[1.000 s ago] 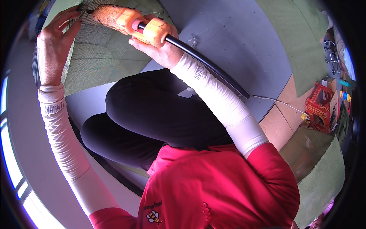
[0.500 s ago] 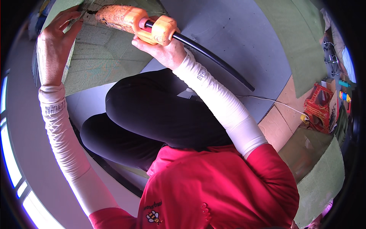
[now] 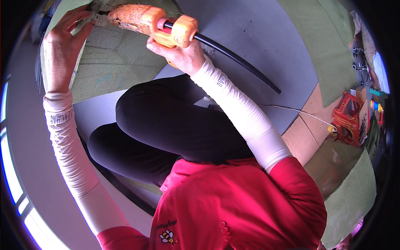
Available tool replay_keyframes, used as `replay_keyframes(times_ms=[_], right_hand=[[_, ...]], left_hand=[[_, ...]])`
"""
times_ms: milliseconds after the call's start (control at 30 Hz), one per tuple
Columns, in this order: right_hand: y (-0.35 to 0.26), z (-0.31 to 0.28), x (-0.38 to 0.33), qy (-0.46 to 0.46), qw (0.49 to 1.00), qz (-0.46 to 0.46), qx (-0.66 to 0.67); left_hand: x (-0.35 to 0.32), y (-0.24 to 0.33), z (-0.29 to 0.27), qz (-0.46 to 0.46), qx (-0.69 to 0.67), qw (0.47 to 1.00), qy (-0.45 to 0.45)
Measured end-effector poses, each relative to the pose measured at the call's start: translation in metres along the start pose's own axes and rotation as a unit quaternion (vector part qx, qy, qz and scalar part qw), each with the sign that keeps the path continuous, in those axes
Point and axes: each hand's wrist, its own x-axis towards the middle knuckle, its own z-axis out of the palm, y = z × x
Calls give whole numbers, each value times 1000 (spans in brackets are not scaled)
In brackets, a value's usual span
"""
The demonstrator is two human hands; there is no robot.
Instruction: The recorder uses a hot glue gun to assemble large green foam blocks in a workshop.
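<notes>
Grey floor (image 3: 258, 37); right hand (image 3: 181, 56) grip holding orange glue gun (image 3: 154, 23); left hand (image 3: 62, 50) fingers pressing green carpet (image 3: 112, 62).

Smooth grey floor (image 3: 266, 37) runs far; bright window strip (image 3: 10, 179) glows at left; red plastic crate (image 3: 348, 118) sits right on brown cardboard sheet (image 3: 302, 139).

Glue gun over the mat, hands either side

The glue gun (image 3: 152, 23) lies across the top of the view, its nozzle end leftward over the mat (image 3: 112, 66), its rod (image 3: 237, 62) running down to the right. The right hand (image 3: 183, 58) is under its grip; the left hand (image 3: 62, 50) rests on the mat's left edge. A crate (image 3: 348, 118), possibly holding tools, stands far right.
</notes>
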Motion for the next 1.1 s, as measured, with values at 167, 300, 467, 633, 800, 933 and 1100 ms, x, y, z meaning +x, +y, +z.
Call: replay_keyframes(times_ms=[167,300,467,633,800,933,1100], right_hand=[[-13,-17,-10,-15,952,145,268],[-27,-42,-15,-58,917,207,336],[-6,-73,-37,-51,891,222,394],[12,-95,-50,-41,874,280,396],[52,-132,-68,-4,841,332,428],[119,-176,-98,111,821,317,462],[190,-236,-143,182,825,369,388]], left_hand=[[-2,15,-1,14,41,999,-3],[-4,13,0,-8,26,999,19],[1,17,27,-7,57,992,116],[2,17,30,-27,24,990,136],[6,17,31,-38,63,984,160],[7,23,37,-67,57,982,167],[8,28,36,-57,76,983,157]])
